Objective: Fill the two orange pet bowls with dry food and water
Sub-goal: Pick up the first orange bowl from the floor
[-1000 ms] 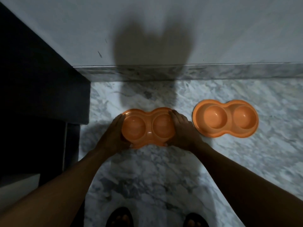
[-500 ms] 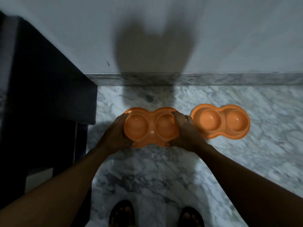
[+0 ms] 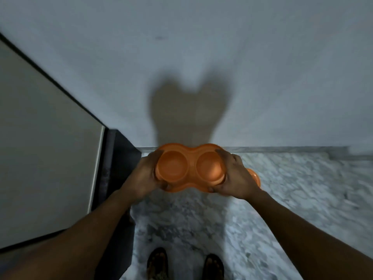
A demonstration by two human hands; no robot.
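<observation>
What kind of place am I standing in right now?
Probably indoors at home: veined marble floor with a matching skirting strip, a plain pale wall, and an orange double pet bowl gripped by the left hand and right hand.

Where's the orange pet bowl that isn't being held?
Head view, right of centre: the orange double bowl on the marble floor, mostly hidden behind the right hand.
</observation>
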